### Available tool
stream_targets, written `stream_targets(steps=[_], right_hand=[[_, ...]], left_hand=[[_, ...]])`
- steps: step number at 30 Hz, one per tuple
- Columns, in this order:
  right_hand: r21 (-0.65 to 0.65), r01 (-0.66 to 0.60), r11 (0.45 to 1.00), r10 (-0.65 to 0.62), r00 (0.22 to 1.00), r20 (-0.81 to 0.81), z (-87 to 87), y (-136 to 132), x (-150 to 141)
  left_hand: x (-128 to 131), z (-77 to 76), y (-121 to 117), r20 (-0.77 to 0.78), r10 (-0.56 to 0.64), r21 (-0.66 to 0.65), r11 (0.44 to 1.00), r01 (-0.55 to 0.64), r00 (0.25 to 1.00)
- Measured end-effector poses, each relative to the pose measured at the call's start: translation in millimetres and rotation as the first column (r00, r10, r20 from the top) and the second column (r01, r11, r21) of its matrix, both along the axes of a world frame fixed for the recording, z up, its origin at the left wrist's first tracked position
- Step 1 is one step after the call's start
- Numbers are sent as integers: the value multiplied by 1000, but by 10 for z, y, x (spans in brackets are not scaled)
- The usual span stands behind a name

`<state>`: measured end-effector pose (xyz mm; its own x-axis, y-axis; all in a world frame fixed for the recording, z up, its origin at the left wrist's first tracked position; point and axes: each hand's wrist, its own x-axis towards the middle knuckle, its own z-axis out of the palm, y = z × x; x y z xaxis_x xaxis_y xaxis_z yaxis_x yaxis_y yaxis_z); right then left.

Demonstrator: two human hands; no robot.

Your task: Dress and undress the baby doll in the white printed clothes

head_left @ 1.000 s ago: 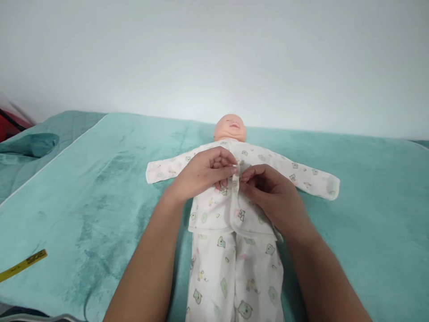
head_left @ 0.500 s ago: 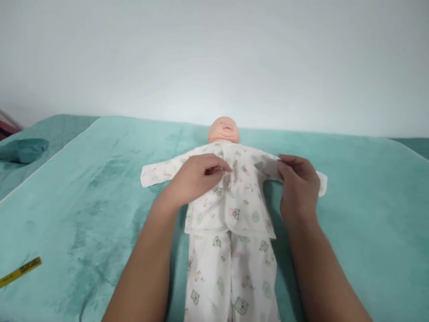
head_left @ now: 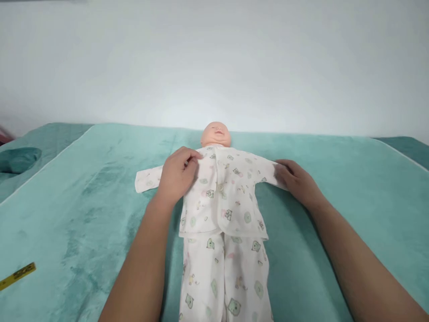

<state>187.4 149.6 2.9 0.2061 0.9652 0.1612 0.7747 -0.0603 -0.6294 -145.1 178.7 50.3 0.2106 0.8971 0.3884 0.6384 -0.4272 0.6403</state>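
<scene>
A baby doll [head_left: 216, 133] lies on its back with its head toward the wall, dressed in a white baby jacket [head_left: 231, 197] with a bear print and matching trousers [head_left: 201, 277]. The jacket's front edges meet down the middle. My left hand [head_left: 177, 173] is closed, fingers curled and thumb near the forefinger, on the cloth by the shoulder at the left. Across from it, my right hand [head_left: 296, 181] closes around the end of the sleeve at the right, covering its cuff. The other sleeve [head_left: 147, 180] sticks out flat beyond my left wrist.
Under the doll spreads a teal plush cover [head_left: 87, 214] with pale piping along its sides. A yellow strip with dark print [head_left: 17, 276] lies at the lower left. A plain pale wall [head_left: 214, 62] rises behind the bed.
My left hand has moved from the middle of the jacket front up and left to the shoulder. My right hand has slid outward along the sleeve and now covers its cuff.
</scene>
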Motion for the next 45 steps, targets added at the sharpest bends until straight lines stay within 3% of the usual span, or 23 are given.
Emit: stream_targets(steps=[3, 6, 10, 13, 16, 19, 21, 24, 27, 30, 32, 36, 39, 42, 45], right_hand=[[53, -81, 995, 79, 996, 37, -13, 41, -2], [76, -115, 990, 111, 993, 49, -59, 97, -6], [114, -63, 991, 57, 997, 55, -64, 93, -12], [335, -55, 941, 40, 998, 51, 42, -71, -153], [469, -198, 861, 209, 977, 28, 165, -366, -455], [416, -372, 830, 409, 912, 0, 197, -646, -804], [383, -372, 845, 410, 912, -20, 162, -771, -983], [335, -278, 900, 333, 935, -119, 66, -909, -1122], [253, -185, 950, 246, 939, -240, -40, -1135, -1153], [211, -150, 966, 209, 933, -292, -155, -1548, -1154], [295, -188, 937, 278, 912, -302, -258, -1910, -1166], [436, -287, 853, 395, 901, -180, -514, -2590, -1288], [414, -259, 873, 324, 941, -95, -596, -2835, -1437], [385, -181, 905, 260, 952, -164, -484, -2837, -1539], [380, -208, 901, 293, 938, -184, -291, -2781, -1570]], left_hand=[[-30, -149, 109, -270, 153, 84, 987, -135, 951], [-25, -247, 120, -421, 174, 69, 985, -160, 890], [-84, -394, 17, -455, 247, 111, 969, -221, 856], [-283, -521, -130, -466, 343, 148, 939, -310, 816], [-557, -607, -316, -459, 438, 126, 893, -432, 773], [-747, -637, -506, -433, 509, 97, 847, -523, 744], [-775, -643, -647, -378, 527, 108, 842, -529, 761], [-670, -660, -957, -213, 492, 107, 870, -481, 844], [-454, -684, -1426, 0, 387, -9, 922, -387, 922], [-250, -705, -1981, 271, 253, -153, 964, -219, 929], [-168, -733, -2325, 394, 185, -186, 975, -119, 900], [-94, -847, -2796, 353, 86, -166, 986, -28, 932], [-19, -907, -2933, 291, 70, -98, 994, -43, 954], [78, -863, -2954, 272, 82, -23, 997, -79, 959], [143, -755, -2944, 251, 61, 69, 994, -80, 966]])
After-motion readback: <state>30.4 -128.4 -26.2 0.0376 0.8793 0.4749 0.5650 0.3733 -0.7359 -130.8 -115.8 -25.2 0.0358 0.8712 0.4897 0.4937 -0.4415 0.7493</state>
